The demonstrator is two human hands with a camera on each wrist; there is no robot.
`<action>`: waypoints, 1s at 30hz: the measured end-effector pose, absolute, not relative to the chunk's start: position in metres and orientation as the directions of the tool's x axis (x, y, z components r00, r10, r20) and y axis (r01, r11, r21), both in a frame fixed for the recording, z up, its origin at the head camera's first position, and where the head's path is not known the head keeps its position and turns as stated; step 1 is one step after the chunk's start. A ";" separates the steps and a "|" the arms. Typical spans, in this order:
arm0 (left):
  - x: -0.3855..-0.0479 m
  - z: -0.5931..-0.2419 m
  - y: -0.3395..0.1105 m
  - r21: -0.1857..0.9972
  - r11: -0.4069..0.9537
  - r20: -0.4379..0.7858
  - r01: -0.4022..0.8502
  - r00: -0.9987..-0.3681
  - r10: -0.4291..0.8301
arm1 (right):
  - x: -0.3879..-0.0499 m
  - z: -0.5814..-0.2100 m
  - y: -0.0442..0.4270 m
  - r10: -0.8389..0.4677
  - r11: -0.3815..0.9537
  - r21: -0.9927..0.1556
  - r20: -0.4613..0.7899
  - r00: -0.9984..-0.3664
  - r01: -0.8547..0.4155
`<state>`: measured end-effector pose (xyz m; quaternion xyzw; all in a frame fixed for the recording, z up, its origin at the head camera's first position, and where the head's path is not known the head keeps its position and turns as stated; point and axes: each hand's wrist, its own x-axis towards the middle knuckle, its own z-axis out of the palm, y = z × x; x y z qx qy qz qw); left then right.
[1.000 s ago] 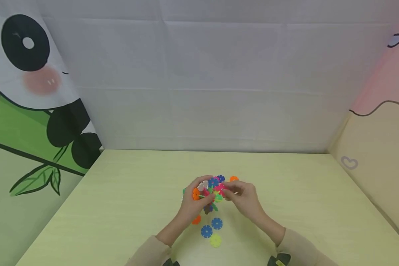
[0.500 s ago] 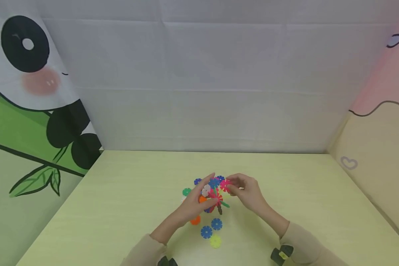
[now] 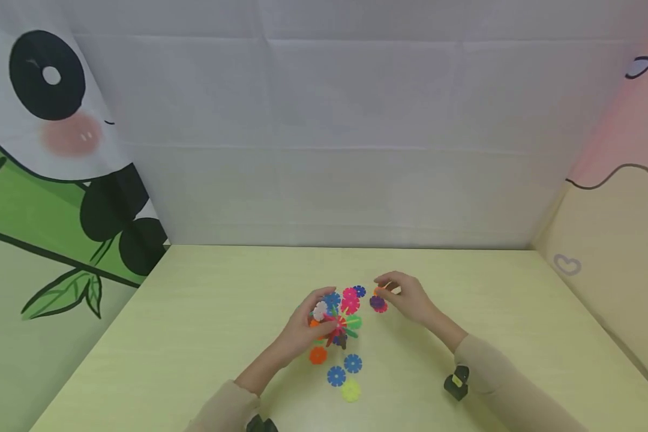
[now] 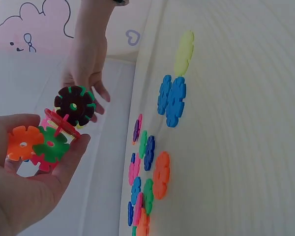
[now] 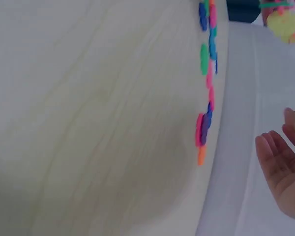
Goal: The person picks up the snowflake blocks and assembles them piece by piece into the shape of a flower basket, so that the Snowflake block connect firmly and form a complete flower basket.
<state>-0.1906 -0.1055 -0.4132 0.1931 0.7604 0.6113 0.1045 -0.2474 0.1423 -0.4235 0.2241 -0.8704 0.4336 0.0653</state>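
In the head view my left hand (image 3: 298,332) grips a cluster of interlocking notched plastic discs (image 3: 337,324) above the table. The left wrist view shows the cluster's dark brown disc (image 4: 74,105), orange disc (image 4: 23,143) and green disc (image 4: 51,144), with a pink disc set edgewise between thumb and fingers. My right hand (image 3: 408,297) hovers over a purple disc (image 3: 377,302) that overlaps a pink one. An orange disc beside them is partly hidden by its fingers. In the right wrist view this hand (image 5: 287,169) holds nothing, its fingers loosely bent and apart.
Loose discs lie around and under the cluster, among them blue discs (image 3: 336,376), a yellow disc (image 3: 350,390), an orange disc (image 3: 318,355) and pink discs (image 3: 350,301). A pale wall sheet (image 3: 324,144) stands behind the table (image 3: 221,300), with printed panels at both sides.
My right hand has moved right and slightly away from the cluster. My left hand has shifted left and down with the cluster. The purple and pink discs now show beneath the right hand.
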 end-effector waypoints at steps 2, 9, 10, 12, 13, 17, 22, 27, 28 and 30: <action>-0.191 -0.413 -0.108 0.970 0.182 0.073 0.161 -0.908 0.413 | -0.259 -0.431 0.149 -0.338 0.577 -0.708 0.247 -0.908 -0.407; -0.197 -0.425 -0.114 0.969 0.178 0.087 0.171 -0.912 0.402 | -0.285 -0.456 0.151 -0.400 0.631 -0.707 0.055 -0.915 -0.319; -0.197 -0.425 -0.114 0.967 0.183 0.091 0.175 -0.914 0.396 | -0.287 -0.459 0.150 -0.404 0.640 -0.700 0.043 -0.914 -0.316; -0.196 -0.425 -0.115 0.964 0.195 0.094 0.181 -0.918 0.385 | -0.288 -0.462 0.149 -0.404 0.662 -0.681 0.030 -0.914 -0.315; -0.196 -0.425 -0.115 0.964 0.196 0.096 0.182 -0.919 0.382 | -0.289 -0.463 0.149 -0.401 0.673 -0.671 0.024 -0.916 -0.312; -0.196 -0.423 -0.114 0.966 0.186 0.097 0.178 -0.921 0.378 | -0.289 -0.464 0.148 -0.395 0.688 -0.656 0.021 -0.918 -0.311; -0.197 -0.424 -0.111 0.966 0.186 0.101 0.180 -0.923 0.371 | -0.289 -0.461 0.149 -0.403 0.683 -0.644 0.061 -0.913 -0.345; -0.199 -0.426 -0.108 0.963 0.191 0.115 0.191 -0.930 0.350 | -0.280 -0.452 0.153 -0.431 0.660 -0.638 0.109 -0.895 -0.396; -0.199 -0.426 -0.107 0.965 0.185 0.116 0.188 -0.932 0.344 | -0.275 -0.449 0.153 -0.424 0.646 -0.658 0.112 -0.899 -0.387; -0.199 -0.426 -0.106 0.964 0.188 0.120 0.188 -0.938 0.324 | -0.264 -0.441 0.149 -0.395 0.598 -0.713 0.135 -0.909 -0.366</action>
